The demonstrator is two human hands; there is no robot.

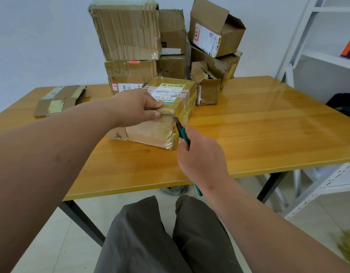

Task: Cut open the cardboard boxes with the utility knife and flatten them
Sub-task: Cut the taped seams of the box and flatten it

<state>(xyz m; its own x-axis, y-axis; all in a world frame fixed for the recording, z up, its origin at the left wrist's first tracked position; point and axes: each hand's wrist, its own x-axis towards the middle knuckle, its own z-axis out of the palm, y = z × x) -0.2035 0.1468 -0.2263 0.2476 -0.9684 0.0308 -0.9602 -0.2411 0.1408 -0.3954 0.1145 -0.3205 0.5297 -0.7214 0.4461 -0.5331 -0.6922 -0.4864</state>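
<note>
A taped cardboard box (166, 123) with white shipping labels on top sits on the wooden table (259, 134), near its middle. My left hand (136, 108) grips the box's near top edge, thumb on the front face and fingers on top. My right hand (197, 154) holds a green utility knife (182, 133). Its blade tip meets the box's near right corner just below the top edge.
Several worn cardboard boxes (128, 34) are stacked at the table's back, one small torn box (207, 91) just right of the held box. A flattened box (59, 99) lies at the far left. White metal shelving (328, 56) stands to the right. My knees are below the table's front edge.
</note>
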